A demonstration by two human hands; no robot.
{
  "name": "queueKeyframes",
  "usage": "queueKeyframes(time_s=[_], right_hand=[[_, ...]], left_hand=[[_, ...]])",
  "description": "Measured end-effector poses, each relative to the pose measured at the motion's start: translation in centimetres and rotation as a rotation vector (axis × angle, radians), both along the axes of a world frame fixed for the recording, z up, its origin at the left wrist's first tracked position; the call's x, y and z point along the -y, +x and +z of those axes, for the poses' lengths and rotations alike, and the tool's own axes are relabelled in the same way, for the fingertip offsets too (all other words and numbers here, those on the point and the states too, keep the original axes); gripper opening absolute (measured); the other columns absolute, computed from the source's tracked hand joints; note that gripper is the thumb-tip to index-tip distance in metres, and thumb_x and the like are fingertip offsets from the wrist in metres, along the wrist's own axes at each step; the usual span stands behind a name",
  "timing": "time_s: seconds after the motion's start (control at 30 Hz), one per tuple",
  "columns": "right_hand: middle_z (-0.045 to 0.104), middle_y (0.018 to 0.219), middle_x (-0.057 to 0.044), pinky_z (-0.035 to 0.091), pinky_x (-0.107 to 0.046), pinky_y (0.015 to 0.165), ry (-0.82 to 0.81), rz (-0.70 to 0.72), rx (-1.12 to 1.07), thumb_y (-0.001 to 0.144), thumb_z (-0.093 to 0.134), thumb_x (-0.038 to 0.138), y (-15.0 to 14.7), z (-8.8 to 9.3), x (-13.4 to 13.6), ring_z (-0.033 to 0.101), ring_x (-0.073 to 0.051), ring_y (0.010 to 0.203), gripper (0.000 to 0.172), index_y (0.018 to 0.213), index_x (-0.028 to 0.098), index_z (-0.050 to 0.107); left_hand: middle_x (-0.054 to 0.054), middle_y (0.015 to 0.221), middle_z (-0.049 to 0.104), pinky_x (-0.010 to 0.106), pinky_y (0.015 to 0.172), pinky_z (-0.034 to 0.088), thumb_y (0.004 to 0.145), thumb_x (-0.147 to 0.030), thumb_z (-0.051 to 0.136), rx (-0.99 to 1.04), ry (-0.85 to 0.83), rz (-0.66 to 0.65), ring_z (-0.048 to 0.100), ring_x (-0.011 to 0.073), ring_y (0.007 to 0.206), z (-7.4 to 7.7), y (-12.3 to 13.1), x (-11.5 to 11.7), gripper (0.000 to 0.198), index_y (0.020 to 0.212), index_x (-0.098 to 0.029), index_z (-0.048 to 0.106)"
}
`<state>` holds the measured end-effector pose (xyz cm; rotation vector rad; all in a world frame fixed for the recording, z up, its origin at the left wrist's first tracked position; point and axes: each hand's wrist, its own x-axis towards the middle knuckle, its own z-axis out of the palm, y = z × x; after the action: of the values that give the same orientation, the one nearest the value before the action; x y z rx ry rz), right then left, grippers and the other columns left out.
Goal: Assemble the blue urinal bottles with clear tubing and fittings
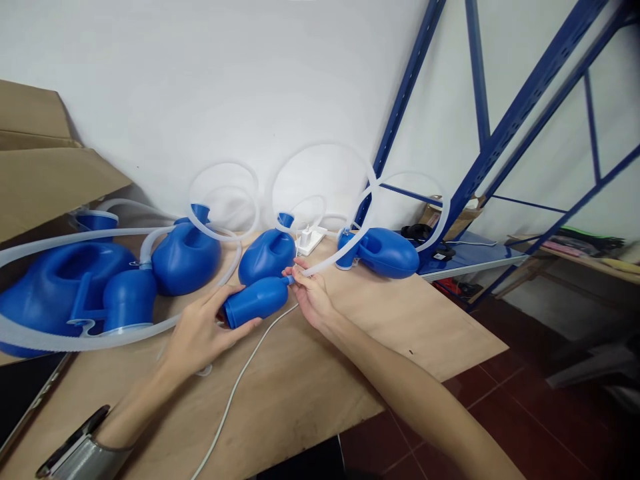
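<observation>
My left hand (203, 333) is wrapped round the wide end of a blue plastic funnel-shaped cup (257, 301), which lies tilted above the table. Its narrow spout points right, to my right hand (311, 290). There my fingers pinch the end of a translucent white hose (333, 259) at the spout; how far it sits on the spout is hidden by the fingers. From there the hose loops up in a wide circle. Just behind the cup stands a blue plastic urinal bottle (267, 257) with a short neck.
More blue bottles with hoses stand at left, among them a bottle (186, 257); another bottle (387, 252) lies at right. A white power strip (311, 240) and cable (235, 390) are on the wooden table (425, 320). A cardboard box (45, 173) and blue shelving (480, 167) flank it.
</observation>
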<state>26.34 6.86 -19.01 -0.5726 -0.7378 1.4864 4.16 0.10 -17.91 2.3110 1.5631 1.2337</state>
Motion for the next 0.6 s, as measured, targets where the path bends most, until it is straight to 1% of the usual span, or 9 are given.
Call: queueKeyframes(time_s=[0.07,0.13,0.23,0.3,0.37,0.43,0.5,0.57,0.6], right_hand=[[0.072,0.085,-0.001,0.056,-0.031,0.092,0.03,-0.025,0.032,0.069,0.089,0.02,0.1,0.2,-0.3,0.071,-0.016,0.09,0.044,0.107,0.019,0.066],[0.072,0.086,-0.001,0.056,-0.032,0.095,0.06,-0.055,0.07,0.07,0.089,0.023,0.3,0.5,-0.4,0.072,-0.017,0.092,0.043,0.107,0.019,0.067],[0.074,0.088,-0.002,0.056,-0.033,0.097,0.105,-0.058,0.142,0.071,0.09,0.03,0.8,0.8,-0.6,0.073,-0.017,0.093,0.047,0.111,0.019,0.068],[0.075,0.089,-0.002,0.056,-0.032,0.097,0.108,-0.03,0.156,0.071,0.091,0.034,1.1,0.5,-0.7,0.073,-0.017,0.093,0.054,0.116,0.019,0.066],[0.076,0.098,-0.003,0.056,-0.031,0.096,0.079,0.005,0.116,0.07,0.093,0.038,1.2,0.1,-0.8,0.073,-0.016,0.096,0.059,0.119,0.02,0.063],[0.077,0.111,-0.005,0.056,-0.032,0.098,0.046,0.077,0.063,0.069,0.094,0.042,1.2,-0.2,-0.7,0.073,-0.017,0.103,0.064,0.119,0.022,0.061],[0.075,0.121,-0.007,0.055,-0.034,0.101,0.007,0.194,0.034,0.07,0.093,0.048,1.0,-0.3,-0.5,0.072,-0.019,0.11,0.064,0.119,0.023,0.06],[0.073,0.124,-0.01,0.055,-0.035,0.102,-0.062,0.3,0.001,0.075,0.089,0.054,0.7,0.0,-0.1,0.071,-0.021,0.115,0.059,0.116,0.022,0.06],[0.073,0.125,-0.01,0.056,-0.036,0.101,-0.106,0.329,-0.029,0.08,0.084,0.058,0.5,0.3,0.1,0.07,-0.022,0.116,0.056,0.115,0.022,0.06]], left_hand=[[0.004,0.09,0.078,0.032,0.062,0.055,0.076,-0.072,0.071,0.011,-0.023,0.031,0.067,0.0197,0.061,0.5,0.4,0.2,0.059,0.109,-0.023,0.069],[0.0,0.075,0.074,0.032,0.057,0.052,0.074,-0.075,0.07,0.028,-0.07,0.061,0.063,0.0184,0.053,1.0,0.8,0.5,0.058,0.102,-0.024,0.069],[-0.001,0.069,0.072,0.031,0.052,0.049,0.074,-0.077,0.067,0.073,-0.142,0.076,0.062,0.0188,0.05,1.6,1.0,0.9,0.058,0.095,-0.024,0.069],[0.001,0.075,0.075,0.032,0.053,0.051,0.074,-0.077,0.068,0.089,-0.145,0.07,0.066,0.0211,0.056,1.7,0.8,0.9,0.058,0.096,-0.024,0.069],[0.003,0.088,0.078,0.033,0.058,0.055,0.076,-0.073,0.07,0.08,-0.087,0.063,0.07,0.023,0.065,1.4,0.3,0.7,0.057,0.104,-0.024,0.068],[0.005,0.102,0.078,0.036,0.069,0.059,0.081,-0.066,0.07,0.052,0.028,0.062,0.073,0.0252,0.078,1.0,-0.3,0.3,0.055,0.116,-0.024,0.067],[0.007,0.114,0.075,0.039,0.084,0.061,0.086,-0.056,0.069,0.013,0.158,0.049,0.074,0.0278,0.094,0.5,-0.8,0.0,0.051,0.125,-0.024,0.063],[0.009,0.123,0.072,0.04,0.094,0.059,0.091,-0.045,0.067,-0.041,0.278,0.017,0.073,0.0291,0.107,0.1,-1.1,-0.2,0.047,0.132,-0.024,0.06],[0.01,0.125,0.07,0.04,0.095,0.059,0.092,-0.041,0.067,-0.078,0.332,-0.005,0.072,0.0291,0.11,-0.1,-1.1,-0.3,0.046,0.133,-0.023,0.059]])
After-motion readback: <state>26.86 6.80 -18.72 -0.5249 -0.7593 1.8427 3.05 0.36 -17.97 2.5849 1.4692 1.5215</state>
